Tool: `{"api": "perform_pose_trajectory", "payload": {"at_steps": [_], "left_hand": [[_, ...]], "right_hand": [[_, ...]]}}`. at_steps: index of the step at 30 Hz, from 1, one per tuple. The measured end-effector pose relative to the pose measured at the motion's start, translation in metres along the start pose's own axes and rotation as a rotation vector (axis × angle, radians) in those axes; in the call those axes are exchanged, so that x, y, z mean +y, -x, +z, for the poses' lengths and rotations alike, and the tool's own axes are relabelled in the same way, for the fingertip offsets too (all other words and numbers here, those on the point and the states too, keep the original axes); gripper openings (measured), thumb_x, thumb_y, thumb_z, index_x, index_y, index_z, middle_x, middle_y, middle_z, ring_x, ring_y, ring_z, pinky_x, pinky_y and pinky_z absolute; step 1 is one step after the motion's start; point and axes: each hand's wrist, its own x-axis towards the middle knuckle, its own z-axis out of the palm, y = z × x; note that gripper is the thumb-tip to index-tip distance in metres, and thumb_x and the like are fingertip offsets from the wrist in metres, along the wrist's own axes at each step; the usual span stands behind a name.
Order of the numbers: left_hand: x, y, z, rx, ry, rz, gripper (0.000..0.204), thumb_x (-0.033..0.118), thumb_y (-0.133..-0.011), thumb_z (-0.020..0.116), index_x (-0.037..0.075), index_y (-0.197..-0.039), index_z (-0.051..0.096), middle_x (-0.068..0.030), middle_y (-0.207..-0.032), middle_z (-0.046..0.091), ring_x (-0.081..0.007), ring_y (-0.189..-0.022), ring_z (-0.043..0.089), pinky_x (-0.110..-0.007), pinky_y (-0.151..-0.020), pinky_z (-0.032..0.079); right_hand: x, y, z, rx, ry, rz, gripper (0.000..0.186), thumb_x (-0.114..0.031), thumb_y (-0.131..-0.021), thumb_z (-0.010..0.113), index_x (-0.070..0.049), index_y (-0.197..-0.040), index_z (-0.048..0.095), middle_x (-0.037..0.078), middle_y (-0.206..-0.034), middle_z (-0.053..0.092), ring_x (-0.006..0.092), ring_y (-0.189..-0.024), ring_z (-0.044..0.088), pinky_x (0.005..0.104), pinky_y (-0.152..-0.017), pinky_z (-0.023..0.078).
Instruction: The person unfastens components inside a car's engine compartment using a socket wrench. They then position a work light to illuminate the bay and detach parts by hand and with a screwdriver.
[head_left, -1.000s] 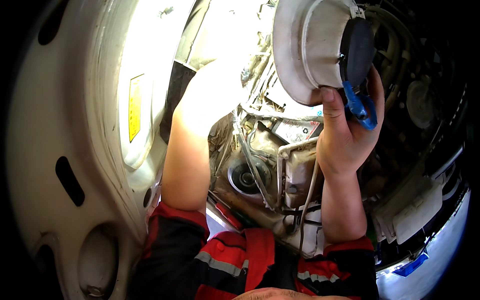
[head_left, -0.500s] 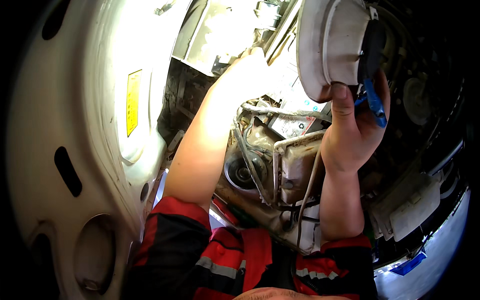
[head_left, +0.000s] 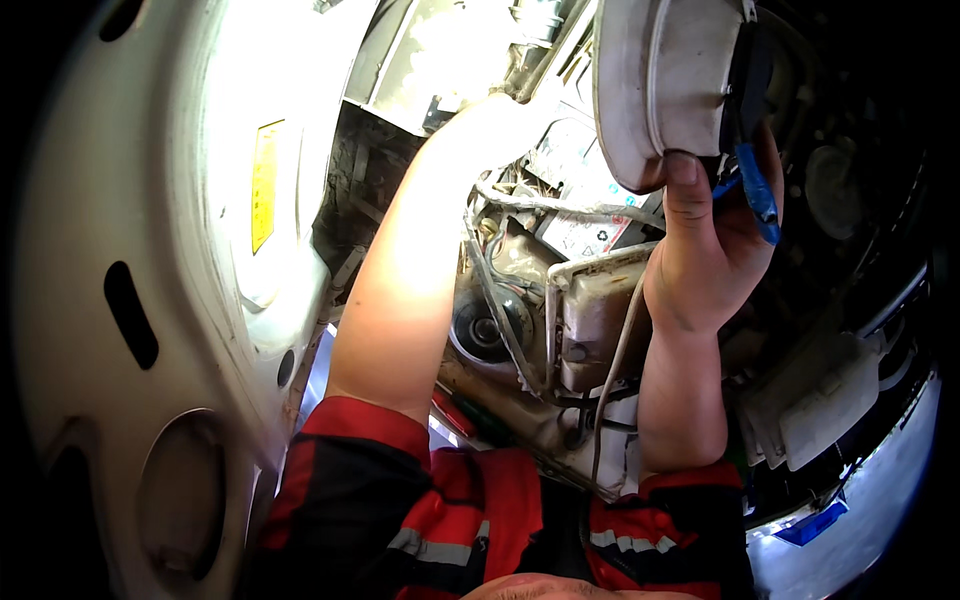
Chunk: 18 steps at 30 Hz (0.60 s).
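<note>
My right hand (head_left: 715,240) grips a white round housing (head_left: 660,85) with a black back (head_left: 745,75), its thumb on the lower rim and fingers mostly behind it. A blue-handled tool (head_left: 760,195) sits in the same hand, below the black part. My left hand (head_left: 515,130) reaches up beside the top of a white-labelled battery (head_left: 585,230); glare washes out its fingers, so I cannot tell what it touches. A bundled hose or cable (head_left: 560,203) runs between the two arms.
A large pale metal panel (head_left: 85,250) with cutouts and a yellow label (head_left: 263,185) lines the left. Around my forearms are a round strut top (head_left: 480,330), a grimy tank (head_left: 600,320) and red and green handles (head_left: 460,420). A dark engine bay fills the right.
The housing, in my right hand, has moved right and slightly up. My left hand and forearm have reached farther up and to the right, with most of that movement in the first half second.
</note>
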Motion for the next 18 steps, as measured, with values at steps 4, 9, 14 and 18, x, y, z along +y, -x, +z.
{"api": "perform_pose_trajectory", "payload": {"at_steps": [4, 9, 14, 18], "left_hand": [[-0.017, -0.017, 0.008, -0.017, -0.171, -0.024, 0.068, 0.064, -0.091, 0.046, 0.005, -0.12, 0.065, -0.0286, -0.116, 0.063, -0.0363, -0.117, 0.057, -0.039, -0.101, 0.043], [-0.042, -0.047, 0.008, -0.2, -0.291, 0.21, 0.059, 0.057, -0.094, 0.045, 0.009, -0.123, 0.063, -0.0315, -0.109, 0.063, -0.0365, -0.113, 0.06, -0.041, -0.099, 0.043], [-0.038, -0.048, 0.015, -0.318, -0.656, 0.342, 0.063, 0.057, -0.094, 0.046, 0.006, -0.13, 0.057, -0.0319, -0.106, 0.064, -0.0358, -0.108, 0.062, -0.04, -0.095, 0.046], [-0.003, -0.003, -0.005, -0.059, -0.028, -0.052, 0.074, 0.062, -0.092, 0.044, 0.0, -0.132, 0.054, -0.0302, -0.109, 0.064, -0.0353, -0.108, 0.062, -0.04, -0.095, 0.046]], "right_hand": [[-0.009, -0.001, 0.001, 0.004, -0.041, 0.015, 0.065, -0.005, -0.083, 0.076, 0.007, -0.136, 0.04, 0.009, -0.114, 0.062, 0.0121, -0.1, 0.059, 0.0242, -0.089, 0.046], [-0.013, -0.001, 0.001, 0.004, -0.051, 0.015, 0.066, -0.005, -0.083, 0.076, 0.007, -0.137, 0.039, 0.009, -0.115, 0.061, 0.0124, -0.1, 0.059, 0.0247, -0.09, 0.046], [-0.008, -0.003, -0.002, 0.007, -0.051, 0.012, 0.069, -0.004, -0.083, 0.076, 0.007, -0.139, 0.037, 0.01, -0.116, 0.061, 0.0133, -0.101, 0.06, 0.0254, -0.09, 0.046], [-0.009, 0.0, 0.004, -0.023, -0.065, 0.021, 0.072, -0.005, -0.083, 0.076, 0.007, -0.14, 0.034, 0.011, -0.118, 0.06, 0.0139, -0.102, 0.06, 0.0258, -0.09, 0.047]]}}
